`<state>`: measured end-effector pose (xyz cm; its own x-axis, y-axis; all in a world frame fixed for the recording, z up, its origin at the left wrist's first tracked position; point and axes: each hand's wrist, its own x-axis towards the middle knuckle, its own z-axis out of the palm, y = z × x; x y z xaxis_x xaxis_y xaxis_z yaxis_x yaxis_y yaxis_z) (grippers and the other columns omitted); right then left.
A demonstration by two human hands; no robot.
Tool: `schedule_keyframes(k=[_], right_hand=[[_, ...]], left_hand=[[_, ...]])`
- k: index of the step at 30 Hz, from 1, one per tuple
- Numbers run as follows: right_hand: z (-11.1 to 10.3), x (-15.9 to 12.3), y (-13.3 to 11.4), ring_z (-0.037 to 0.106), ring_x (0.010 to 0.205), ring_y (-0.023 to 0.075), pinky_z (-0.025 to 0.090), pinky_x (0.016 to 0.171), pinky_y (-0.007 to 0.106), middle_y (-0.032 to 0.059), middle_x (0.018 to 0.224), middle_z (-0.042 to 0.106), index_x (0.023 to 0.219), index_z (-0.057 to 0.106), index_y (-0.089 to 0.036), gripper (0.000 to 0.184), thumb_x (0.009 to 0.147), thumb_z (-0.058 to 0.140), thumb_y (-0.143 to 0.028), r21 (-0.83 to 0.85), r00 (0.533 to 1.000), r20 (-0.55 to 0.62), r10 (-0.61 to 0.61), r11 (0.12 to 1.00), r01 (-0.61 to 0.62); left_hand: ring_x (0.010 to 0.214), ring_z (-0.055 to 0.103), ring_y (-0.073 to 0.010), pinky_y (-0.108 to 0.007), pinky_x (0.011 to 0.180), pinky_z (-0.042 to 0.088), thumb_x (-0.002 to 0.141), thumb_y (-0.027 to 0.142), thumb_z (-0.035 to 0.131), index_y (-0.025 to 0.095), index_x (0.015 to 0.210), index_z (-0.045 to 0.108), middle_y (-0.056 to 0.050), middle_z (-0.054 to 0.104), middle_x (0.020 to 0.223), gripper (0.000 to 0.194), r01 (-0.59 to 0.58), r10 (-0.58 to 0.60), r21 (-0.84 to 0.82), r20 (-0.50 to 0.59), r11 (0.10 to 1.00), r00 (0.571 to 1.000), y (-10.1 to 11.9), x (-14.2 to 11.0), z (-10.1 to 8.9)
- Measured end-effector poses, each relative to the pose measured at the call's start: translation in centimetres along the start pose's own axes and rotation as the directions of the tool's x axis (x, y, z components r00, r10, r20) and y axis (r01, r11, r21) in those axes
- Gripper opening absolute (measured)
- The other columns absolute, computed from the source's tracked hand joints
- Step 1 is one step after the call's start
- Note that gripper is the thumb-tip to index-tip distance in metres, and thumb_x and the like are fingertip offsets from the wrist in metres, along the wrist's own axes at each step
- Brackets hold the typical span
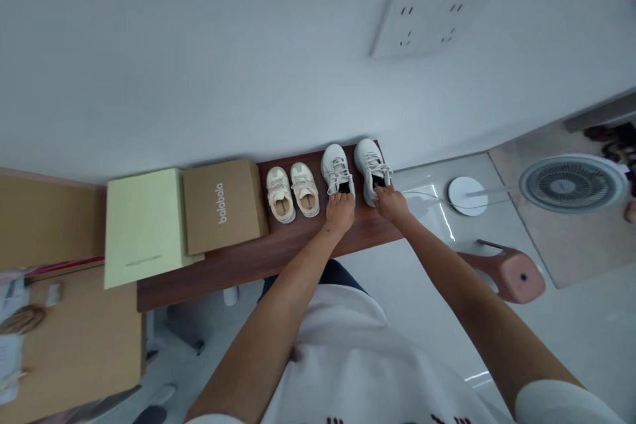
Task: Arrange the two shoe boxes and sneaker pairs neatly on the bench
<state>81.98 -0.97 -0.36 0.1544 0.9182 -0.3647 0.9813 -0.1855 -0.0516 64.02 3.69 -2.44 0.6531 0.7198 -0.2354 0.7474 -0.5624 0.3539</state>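
1. White sneakers (334,160) stand side by side at the right end of the brown wooden table (298,248), toes toward its wall-side edge, heels toward the person; their openings look dark inside.
2. At the table's left end sits a pale green box (144,225); its top is closed over, so its contents are hidden.
3. Just beside it, a brown box (226,215) marked "balabala" is likewise closed, its contents out of sight.
4. Right of that box, a pair of smaller cream shoes (304,179) points toward the wall-side edge, pale insoles showing within.
5. The left hand (340,212) pinches the left sneaker at its heel, fingers curled over the collar; the thumb cannot be made out.
6. The right hand (391,204) pinches the heel of the other sneaker, by the table's right edge, fingertips at the opening.
7. Beyond the right edge, a pink stool (521,276) and a white fan (571,183) stand on the floor.
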Motion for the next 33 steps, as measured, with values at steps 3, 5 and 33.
schedule_keyframes(k=[3, 5, 33], right_hand=[[0.3, 0.1, 0.0, 0.061, 0.115, 0.0318, 0.047, 0.089, 0.038, 0.0196, 0.114, 0.07, 0.111, 0.062, -0.014, 0.019, 0.094, 0.056, -0.02, 0.002, 1.0, -0.007, -0.015, 1.0, 0.015], [0.5, 0.2, 0.0, 0.061, 0.115, 0.032, 0.047, 0.091, 0.039, 0.0201, 0.114, 0.07, 0.111, 0.062, -0.014, 0.019, 0.094, 0.055, -0.019, 0.009, 1.0, -0.01, -0.023, 1.0, 0.023], [1.6, -3.5, -7.1, 0.052, 0.13, 0.0322, 0.043, 0.109, 0.051, 0.0208, 0.134, 0.058, 0.125, 0.06, -0.013, 0.036, 0.095, 0.049, -0.031, 0.344, 0.89, -0.449, -0.083, 0.903, 0.258]], left_hand=[[0.117, 0.057, -0.0296, -0.044, 0.103, 0.038, 0.092, 0.011, 0.05, 0.009, 0.117, 0.06, -0.018, 0.068, 0.11, 0.028, -0.007, 0.007, 0.002, 0.003, 1.0, 1.0, 0.6, 0.7, 0.2], [0.117, 0.058, -0.0292, -0.044, 0.103, 0.037, 0.093, 0.009, 0.047, 0.01, 0.117, 0.061, -0.018, 0.069, 0.11, 0.028, -0.007, 0.007, -0.002, 0.01, 1.0, 1.0, 1.0, 1.1, 0.4], [0.112, 0.068, -0.0234, -0.037, 0.101, 0.051, 0.097, 0.023, 0.049, 0.021, 0.127, 0.062, -0.01, 0.073, 0.121, 0.033, 0.246, -0.304, -0.526, -0.025, 0.814, 0.952, -8.2, -15.1, -1.0]])
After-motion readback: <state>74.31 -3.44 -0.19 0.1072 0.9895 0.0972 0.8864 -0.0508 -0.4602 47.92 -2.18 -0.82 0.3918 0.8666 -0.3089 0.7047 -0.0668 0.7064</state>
